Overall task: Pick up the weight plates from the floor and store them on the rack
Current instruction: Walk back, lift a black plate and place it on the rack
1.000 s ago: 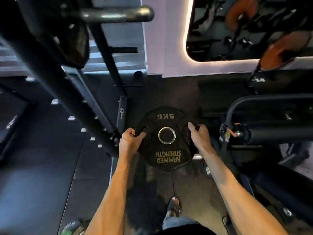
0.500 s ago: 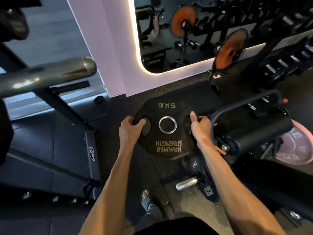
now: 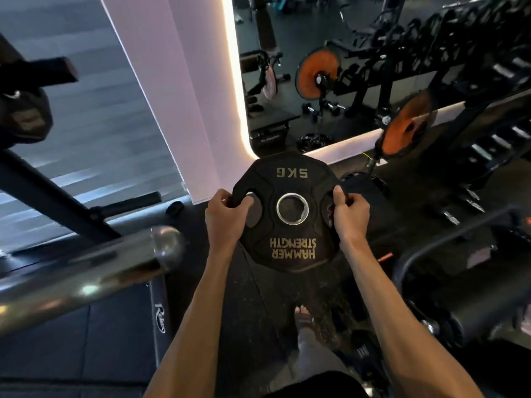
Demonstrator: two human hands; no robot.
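A black 5 kg weight plate (image 3: 291, 237) with gold lettering and a steel centre ring is held flat in front of me, well above the floor. My left hand (image 3: 225, 218) grips the plate's left handle slot. My right hand (image 3: 349, 215) grips its right handle slot. A thick chrome peg (image 3: 115, 265) of a black rack sticks out at the lower left, its rounded end just left of my left forearm. The rack's dark frame (image 3: 48, 193) rises behind the peg.
A lit wall mirror (image 3: 330, 81) stands ahead. An orange plate (image 3: 405, 127) on a bar leans at the right. A padded black machine (image 3: 474, 297) crowds the right side. The rack's base bar (image 3: 159, 320) lies on the floor. My foot (image 3: 303, 320) shows below.
Both hands have raised the plate from near the floor to a higher position. The view has swung up and right, and the chrome peg now sits lower left.
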